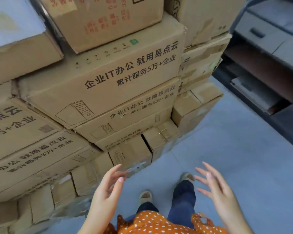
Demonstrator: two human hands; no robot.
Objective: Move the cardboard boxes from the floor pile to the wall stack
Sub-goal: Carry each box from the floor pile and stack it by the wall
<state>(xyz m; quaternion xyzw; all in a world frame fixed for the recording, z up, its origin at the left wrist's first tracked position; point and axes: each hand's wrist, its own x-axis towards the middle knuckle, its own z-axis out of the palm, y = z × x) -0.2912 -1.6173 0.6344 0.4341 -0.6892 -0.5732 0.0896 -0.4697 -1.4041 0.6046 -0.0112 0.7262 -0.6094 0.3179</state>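
Head view
Boxes: cardboard boxes [98, 92] stacked high at left and centre, all closed, contents unseen.
Look: tan, black printed characters, dented corners.
Hands: left hand [108, 188] and right hand [215, 188] empty, fingers spread loosely, just off the stack.
Room: bare grey floor [235, 149] right of the stack; grey cabinet [269, 39] beyond.

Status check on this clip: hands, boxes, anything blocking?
Left hand open, empty. Right hand open, empty. Wall stack of cardboard boxes straight ahead, nothing carried. Floor by the feet bare; no obstruction seen.
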